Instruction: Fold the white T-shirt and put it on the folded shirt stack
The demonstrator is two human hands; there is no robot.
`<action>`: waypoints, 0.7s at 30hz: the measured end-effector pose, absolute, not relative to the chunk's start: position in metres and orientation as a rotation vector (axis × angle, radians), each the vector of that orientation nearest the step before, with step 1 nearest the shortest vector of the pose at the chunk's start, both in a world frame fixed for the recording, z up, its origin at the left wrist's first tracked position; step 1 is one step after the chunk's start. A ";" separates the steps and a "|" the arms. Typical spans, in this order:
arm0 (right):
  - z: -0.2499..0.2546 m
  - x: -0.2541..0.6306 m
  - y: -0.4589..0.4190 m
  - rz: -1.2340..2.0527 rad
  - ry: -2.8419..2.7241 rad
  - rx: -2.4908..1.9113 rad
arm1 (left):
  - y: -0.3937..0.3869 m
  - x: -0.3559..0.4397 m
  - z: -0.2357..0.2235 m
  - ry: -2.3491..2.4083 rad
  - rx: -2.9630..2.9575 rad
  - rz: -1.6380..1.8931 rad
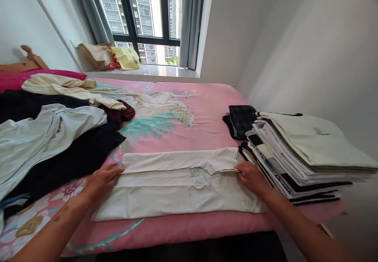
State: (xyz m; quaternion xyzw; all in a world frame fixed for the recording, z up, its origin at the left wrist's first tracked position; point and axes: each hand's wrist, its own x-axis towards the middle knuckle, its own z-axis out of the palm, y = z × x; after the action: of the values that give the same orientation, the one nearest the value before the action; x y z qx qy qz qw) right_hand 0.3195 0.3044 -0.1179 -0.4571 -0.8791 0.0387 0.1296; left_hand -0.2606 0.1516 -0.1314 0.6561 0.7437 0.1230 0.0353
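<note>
While the white garment (159,201) lies part-folded on the bed (212,116), long axis L-R btwn both hands, L hand (103,180) pinches its L edge; R hand (252,177), equally near, pinches its R.

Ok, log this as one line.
white garment: partly folded, on bed | left hand: at left edge | right hand: pinching right edge

A bedroom in a home, high-rise buildings outside its window.
A bed (206,132) with a pink floral sheet fills the room's middle, a wooden headboard post (27,49) at left; grey curtains (191,26) flank the window (144,39), whose sill (159,71) holds paper bags (99,55).
</note>
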 end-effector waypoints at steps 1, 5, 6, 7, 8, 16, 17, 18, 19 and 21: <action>-0.120 0.319 0.302 0.127 -2.581 -1.332 | 0.153 -0.250 -0.129 2.321 2.059 0.420; -0.127 0.314 0.298 0.197 -2.471 -1.362 | 0.158 -0.159 -0.117 2.180 2.210 0.740; -0.126 0.313 0.298 0.224 -2.413 -1.363 | 0.161 -0.126 -0.115 2.102 2.227 0.770; -0.125 0.311 0.299 0.249 -2.360 -1.362 | 0.165 -0.090 -0.114 2.033 2.240 0.785; -0.122 0.310 0.301 0.271 -2.318 -1.357 | 0.170 -0.054 -0.113 1.981 2.249 0.792; -0.093 0.306 0.325 0.328 -2.162 -1.318 | 0.249 0.120 -0.116 2.265 2.054 0.592; -0.091 0.307 0.327 0.340 -2.149 -1.310 | 0.257 0.122 -0.114 2.273 2.065 0.548; -0.089 0.308 0.330 0.353 -2.137 -1.301 | 0.263 0.120 -0.111 2.258 2.100 0.509; -0.089 0.309 0.331 0.368 -2.124 -1.290 | 0.268 0.115 -0.107 2.228 2.148 0.478; -0.089 0.311 0.332 0.400 -2.098 -1.265 | 0.272 0.102 -0.097 2.132 2.271 0.444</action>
State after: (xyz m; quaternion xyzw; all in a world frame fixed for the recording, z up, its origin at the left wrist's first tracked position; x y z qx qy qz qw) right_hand 0.3115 0.3320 -0.0890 -0.4821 -0.7996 0.1524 0.3240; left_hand 0.1017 0.2717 -0.0971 0.7217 0.6777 0.1412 -0.0024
